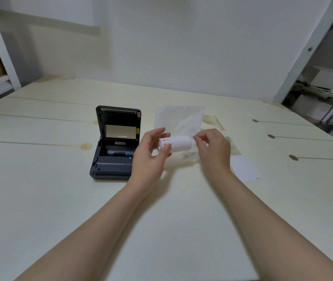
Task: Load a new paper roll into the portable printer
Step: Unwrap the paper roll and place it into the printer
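The left hand (151, 157) grips the paper roll (178, 144), and the right hand (212, 147) pinches its right end, above the bench (60, 199), just right of the open printer (115, 147). A loose pinch may let it unwind or drop.

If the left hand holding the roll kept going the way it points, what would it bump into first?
Likely the clear plastic bag on the table just beyond the paper roll; the left hand may pass above it, as height is unclear.

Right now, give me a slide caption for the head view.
The left hand and right hand hold a white paper roll beside the open portable printer.
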Available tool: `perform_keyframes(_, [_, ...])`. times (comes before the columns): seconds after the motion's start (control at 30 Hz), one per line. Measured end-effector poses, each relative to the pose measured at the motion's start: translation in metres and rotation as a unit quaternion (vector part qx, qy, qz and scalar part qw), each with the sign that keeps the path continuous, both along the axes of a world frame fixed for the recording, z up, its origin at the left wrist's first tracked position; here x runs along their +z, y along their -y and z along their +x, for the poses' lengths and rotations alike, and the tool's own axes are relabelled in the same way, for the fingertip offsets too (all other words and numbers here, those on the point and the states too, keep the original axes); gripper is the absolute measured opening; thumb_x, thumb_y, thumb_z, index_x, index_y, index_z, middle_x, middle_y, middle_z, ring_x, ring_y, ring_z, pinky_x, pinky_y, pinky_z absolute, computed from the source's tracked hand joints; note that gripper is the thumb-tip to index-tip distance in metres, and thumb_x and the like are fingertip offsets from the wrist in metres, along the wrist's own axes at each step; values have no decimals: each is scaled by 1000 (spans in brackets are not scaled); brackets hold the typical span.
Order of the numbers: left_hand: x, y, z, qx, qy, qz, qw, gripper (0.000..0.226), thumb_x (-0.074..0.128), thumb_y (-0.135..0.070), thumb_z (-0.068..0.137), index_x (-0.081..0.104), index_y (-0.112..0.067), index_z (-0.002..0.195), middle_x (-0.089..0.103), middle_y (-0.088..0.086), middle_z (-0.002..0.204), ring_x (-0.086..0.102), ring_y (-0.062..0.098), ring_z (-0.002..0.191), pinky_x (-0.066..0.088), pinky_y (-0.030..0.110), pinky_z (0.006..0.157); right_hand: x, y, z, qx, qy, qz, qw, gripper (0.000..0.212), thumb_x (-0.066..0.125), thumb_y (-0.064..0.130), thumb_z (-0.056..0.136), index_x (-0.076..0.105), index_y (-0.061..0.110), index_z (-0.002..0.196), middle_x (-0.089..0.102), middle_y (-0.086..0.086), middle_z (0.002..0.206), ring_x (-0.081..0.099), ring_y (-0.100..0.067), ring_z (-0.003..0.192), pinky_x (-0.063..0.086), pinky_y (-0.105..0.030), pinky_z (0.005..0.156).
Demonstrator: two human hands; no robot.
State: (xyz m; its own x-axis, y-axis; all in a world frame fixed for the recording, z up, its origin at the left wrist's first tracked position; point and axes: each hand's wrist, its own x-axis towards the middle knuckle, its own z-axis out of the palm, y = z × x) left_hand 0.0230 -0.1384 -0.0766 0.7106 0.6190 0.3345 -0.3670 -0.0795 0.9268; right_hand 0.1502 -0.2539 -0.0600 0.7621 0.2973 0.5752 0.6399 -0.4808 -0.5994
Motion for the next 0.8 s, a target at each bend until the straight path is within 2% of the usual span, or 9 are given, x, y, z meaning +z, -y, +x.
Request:
perform_keyframes(0.1, [1,0,-2,5,12,-5,1000,37,59,-2,94,56,-25,123,66,3,121,62,20,115,59,41,88,-15,-4,2,35,28,-87,995,3,66,2,83,68,4,82,67,-8,87,54,-18,73,32,-26,61])
perform_keyframes(0.17, [2,0,-2,10,12,-3,1000,38,60,-5,93,56,-30,121,66,0,120,62,18,116,58,45,90,-23,-4,3,36,30,-131,990,2,68,5,84,67,4,82,66,-6,86,49,-15,71,25,-23,60])
perform_keyframes(0.33, [1,-2,1,17,2,-4,1000,38,60,-5,93,55,-25,125,67,-2,119,61,19,116,56,49,92,-27,-6,2,36,-13,-188,981,10,66,16,89,71,9,85,68,-3,93,62,-24,85,35,-27,66])
perform_keyframes(0.5, [1,-5,2,18,-12,5,1000,39,62,-14,89,55,-30,124,68,-7,118,61,16,118,53,53,95,-18,-8,-3,7,53,-307,950,33,50,29,99,75,10,88,70,-3,88,50,-28,101,22,-30,75])
perform_keyframes(0.57, [0,-5,2,15,-19,14,1000,40,61,-13,89,55,-29,125,68,-8,118,61,15,118,52,53,96,-13,-7,-4,0,22,-268,963,27,49,22,99,74,13,94,69,-5,87,50,-29,105,24,-32,79])
perform_keyframes(0.6, [0,-4,1,12,-21,17,1000,40,61,-11,90,55,-28,125,68,-8,119,61,15,118,52,53,96,-12,-6,-5,-7,-1,-210,978,25,49,17,97,74,16,100,69,-5,91,51,-28,106,28,-32,80])
perform_keyframes(0.67, [0,-4,-1,8,-21,26,999,39,60,-10,91,55,-26,127,68,-7,119,60,14,118,53,54,94,-8,-3,-11,-11,-47,-28,998,27,47,13,97,71,20,108,70,1,97,55,-26,105,39,-30,80])
perform_keyframes(0.73, [1,-4,-4,9,-22,40,999,39,60,-13,90,55,-26,127,68,-8,119,60,12,117,54,54,93,-2,1,-18,27,-45,98,994,25,48,14,99,70,20,110,68,14,102,59,-21,105,44,-22,77])
perform_keyframes(0.8, [2,-4,-7,9,-24,50,998,40,60,-15,90,55,-27,127,68,-9,119,60,11,117,54,54,92,3,7,-25,93,19,90,991,23,54,16,97,70,20,113,64,17,111,56,-15,113,45,-19,89])
